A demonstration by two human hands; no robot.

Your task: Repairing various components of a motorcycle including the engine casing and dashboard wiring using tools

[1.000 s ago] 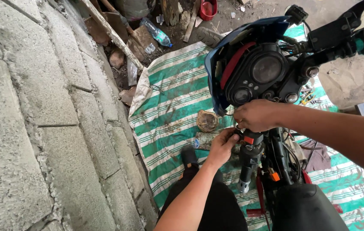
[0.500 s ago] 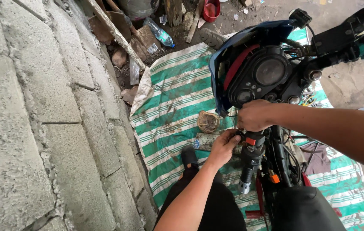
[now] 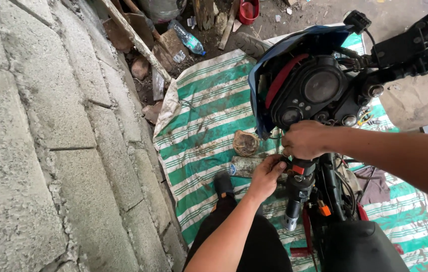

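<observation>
A motorcycle with a blue front cowl (image 3: 294, 50) and round gauges (image 3: 319, 88) stands over a green-and-white striped tarp (image 3: 209, 121). My right hand (image 3: 305, 140) is closed around the left handlebar grip area just below the gauges. My left hand (image 3: 266, 174) reaches up from below, fingers pinching at the switch housing with a red button (image 3: 298, 170) on the bar. The bar end (image 3: 290, 221) points down toward me. What the left fingers hold is hidden.
A concrete block wall (image 3: 48, 141) fills the left side. On the tarp lie a dirty plastic bottle (image 3: 246, 166) and a round rusty part (image 3: 245, 143). Wood scraps, a clear bottle (image 3: 187, 39) and a red container (image 3: 248, 11) sit at the far end. My shoe (image 3: 223, 185) rests on the tarp.
The view shifted slightly; both hands stay on the handlebar, the left hand's fingers moving a little closer against the switch housing.
</observation>
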